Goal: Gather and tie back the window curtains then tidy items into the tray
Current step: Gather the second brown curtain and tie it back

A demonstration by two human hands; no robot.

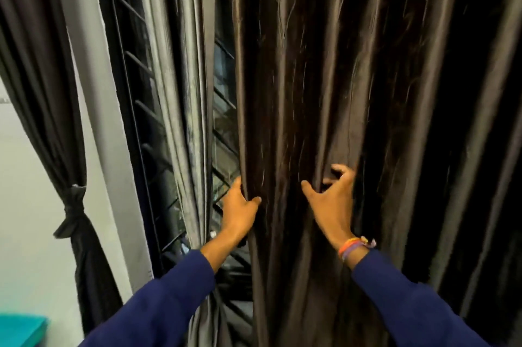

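The dark brown curtain [324, 92] hangs from twelve o'clock down through the centre and right of the view, loose and not yet tied. The left hand [240, 209] grips its free edge at about seven o'clock of centre, thumb in front and fingers wrapped behind the hem. The right hand [332, 194], just to its right, has its fingers curled into a fold, pinching fabric between thumb and fingertips. Only a few pleats lie between the two hands, so the main risk is that the wide stretch of cloth out towards three o'clock gets left behind and the bundle ends up lopsided. The fabric looks slick and shiny, so I judge gathered folds could slide out of a light pinch. A grey curtain [183, 78] at eleven o'clock hangs just beside the edge and could get caught into the bundle. At nine o'clock another curtain [42, 78] is already knotted. No tray is in view.
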